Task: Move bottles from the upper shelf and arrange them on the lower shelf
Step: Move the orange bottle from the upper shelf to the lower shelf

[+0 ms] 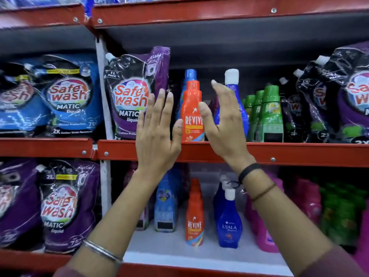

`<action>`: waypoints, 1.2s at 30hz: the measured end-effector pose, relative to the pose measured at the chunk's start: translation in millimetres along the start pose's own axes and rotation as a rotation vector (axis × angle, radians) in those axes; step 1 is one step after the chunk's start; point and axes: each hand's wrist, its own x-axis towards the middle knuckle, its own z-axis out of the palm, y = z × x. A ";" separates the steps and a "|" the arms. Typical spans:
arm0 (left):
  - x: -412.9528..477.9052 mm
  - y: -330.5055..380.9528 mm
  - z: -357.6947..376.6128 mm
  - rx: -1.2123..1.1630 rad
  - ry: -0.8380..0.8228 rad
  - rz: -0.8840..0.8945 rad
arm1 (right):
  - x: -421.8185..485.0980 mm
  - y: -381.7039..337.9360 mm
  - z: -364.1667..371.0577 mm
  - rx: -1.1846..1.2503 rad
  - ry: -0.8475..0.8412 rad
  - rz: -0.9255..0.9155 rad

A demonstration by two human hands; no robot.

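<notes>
Two hands are raised at the upper shelf [259, 151], one on each side of the orange bottle [192, 114], which stands upright at the front edge. My left hand [157, 132] is flat and spread, its thumb touching or almost touching the bottle's left side; I cannot tell which. My right hand [223, 118] is open too, fingers up, its thumb near the bottle's right shoulder, and it holds nothing. The bottle's long axis is vertical and lies between both hands, so I judge that closing them inward would take it. Both seem about equally near. Behind it stands a blue bottle [190, 75], mostly hidden, and my right hand covers part of the dark blue bottle [232, 80]. On the lower shelf [169, 246] an orange bottle [194, 216] already stands. The far right is blurred.
</notes>
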 end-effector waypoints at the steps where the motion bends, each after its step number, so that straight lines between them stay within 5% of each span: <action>1: -0.5 -5.7 -1.6 0.004 -0.013 -0.017 | 3.8 -0.4 7.5 0.001 -0.011 0.010; 11: -13.5 -43.4 26.1 0.097 -0.095 0.005 | 19.3 -8.2 42.8 -0.497 -0.219 0.257; 24: -16.8 -48.6 39.5 0.239 -0.019 0.031 | 11.1 -28.2 5.6 -0.135 0.217 0.221; 36: -22.4 -36.3 44.4 0.228 -0.029 -0.011 | -94.2 -28.6 -23.5 -0.027 -0.037 0.446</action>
